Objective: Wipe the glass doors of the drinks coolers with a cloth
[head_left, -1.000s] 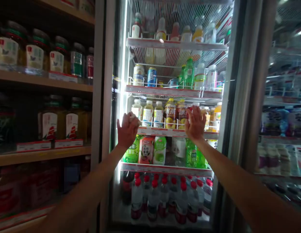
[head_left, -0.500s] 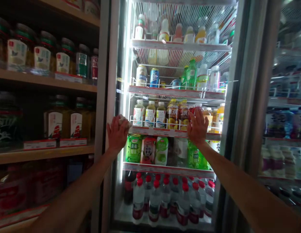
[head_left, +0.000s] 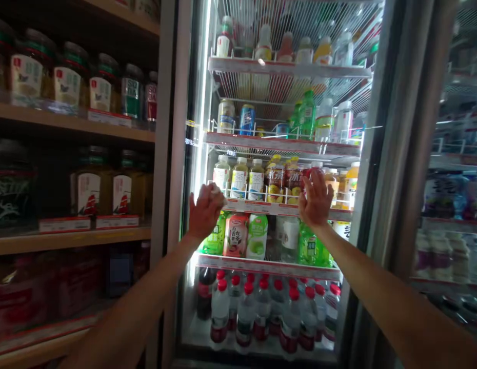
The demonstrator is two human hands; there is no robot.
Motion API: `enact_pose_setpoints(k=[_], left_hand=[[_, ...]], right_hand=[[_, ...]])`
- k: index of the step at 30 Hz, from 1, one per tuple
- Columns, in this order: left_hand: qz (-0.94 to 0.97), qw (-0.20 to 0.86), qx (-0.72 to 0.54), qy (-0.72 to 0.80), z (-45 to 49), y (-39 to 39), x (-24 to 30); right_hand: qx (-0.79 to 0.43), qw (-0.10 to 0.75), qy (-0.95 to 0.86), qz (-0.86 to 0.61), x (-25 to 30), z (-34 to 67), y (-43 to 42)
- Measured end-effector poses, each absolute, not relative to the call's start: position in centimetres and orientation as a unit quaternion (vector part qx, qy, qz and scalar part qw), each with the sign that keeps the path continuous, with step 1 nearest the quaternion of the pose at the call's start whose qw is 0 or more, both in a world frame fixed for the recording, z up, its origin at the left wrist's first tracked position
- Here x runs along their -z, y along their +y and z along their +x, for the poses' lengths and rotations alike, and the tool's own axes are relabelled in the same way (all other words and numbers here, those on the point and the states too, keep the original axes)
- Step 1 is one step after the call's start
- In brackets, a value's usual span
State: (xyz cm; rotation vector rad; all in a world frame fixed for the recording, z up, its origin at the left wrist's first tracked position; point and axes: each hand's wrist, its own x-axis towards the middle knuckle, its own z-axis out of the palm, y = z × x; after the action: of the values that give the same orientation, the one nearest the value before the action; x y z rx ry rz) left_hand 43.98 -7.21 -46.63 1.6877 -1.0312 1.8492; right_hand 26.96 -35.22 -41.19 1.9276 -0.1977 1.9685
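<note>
My left hand [head_left: 204, 212] presses a crumpled pale cloth [head_left: 218, 195] against the glass of a lit drinks fridge, near its left side. The cloth shows past the fingers, and part of it is hidden under the hand. Further right, my right hand [head_left: 316, 200] rests with fingers spread on the glass and appears to hold nothing. Behind the glass, between the hands, stand tea bottles [head_left: 256, 179] on a wire-fronted shelf. Green bottles [head_left: 308, 246] and a red-labelled bottle [head_left: 235, 236] are on the shelf below.
The door's metal frame [head_left: 180, 128] runs up the left side. Wooden shelves [head_left: 119, 234] with several bottles stand left of it. Red-capped water bottles [head_left: 246, 312] fill the fridge bottom. Another fridge [head_left: 450, 225] is on the right.
My left hand has slid right across the glass with the cloth, away from the door frame. My right hand stays in nearly the same place.
</note>
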Motion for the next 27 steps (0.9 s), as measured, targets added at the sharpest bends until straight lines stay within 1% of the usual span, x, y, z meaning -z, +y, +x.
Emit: enact_pose_setpoints(k=[2, 4, 5, 8, 10, 12, 16, 18, 20, 22, 24, 25, 27], left_hand=[[0.624, 0.278, -0.663, -0.305, 44.3, -6.6, 46.2], [0.618, 0.264, -0.663, -0.331, 43.3, -7.9, 47.0], [0.606, 0.227, -0.664, -0.375, 42.5, -8.9, 47.8], [0.537, 0.055, -0.636, -0.551, 40.2, -11.8, 50.3], [0.503, -0.010, -0.613, -0.609, 40.0, -12.1, 50.8], [0.526, 0.014, -0.624, -0.578, 41.0, -10.7, 50.1], [0.621, 0.176, -0.665, -0.375, 43.6, -7.2, 47.8], [0.628, 0.222, -0.670, -0.327, 43.5, -6.9, 48.1], [0.609, 0.192, -0.667, -0.385, 42.6, -7.6, 49.6], [0.576, 0.109, -0.645, -0.489, 41.9, -8.3, 51.4], [0.560, 0.048, -0.620, -0.547, 42.0, -8.1, 52.4], [0.567, 0.046, -0.617, -0.543, 42.4, -7.5, 52.4], [0.603, 0.105, -0.639, -0.466, 43.7, -6.0, 51.6]], right_hand=[[-0.699, 0.179, -0.078, 0.688, 41.4, 27.0, -35.1], [-0.701, 0.173, -0.080, 0.687, 41.7, 27.1, -35.0], [-0.703, 0.174, -0.078, 0.685, 41.8, 27.1, -35.0], [-0.704, 0.183, -0.072, 0.682, 42.1, 27.1, -35.2], [-0.701, 0.186, -0.070, 0.685, 42.1, 27.1, -35.4], [-0.699, 0.185, -0.068, 0.687, 42.0, 27.0, -35.4], [-0.700, 0.178, -0.078, 0.687, 42.2, 27.0, -35.1], [-0.702, 0.178, -0.084, 0.684, 42.4, 27.0, -34.9], [-0.698, 0.179, -0.083, 0.688, 42.8, 26.9, -34.7], [-0.690, 0.182, -0.077, 0.696, 43.1, 26.7, -34.7], [-0.688, 0.184, -0.072, 0.699, 43.3, 26.6, -34.8], [-0.689, 0.184, -0.071, 0.698, 43.4, 26.6, -34.8], [-0.691, 0.182, -0.072, 0.695, 43.4, 26.6, -34.8]])
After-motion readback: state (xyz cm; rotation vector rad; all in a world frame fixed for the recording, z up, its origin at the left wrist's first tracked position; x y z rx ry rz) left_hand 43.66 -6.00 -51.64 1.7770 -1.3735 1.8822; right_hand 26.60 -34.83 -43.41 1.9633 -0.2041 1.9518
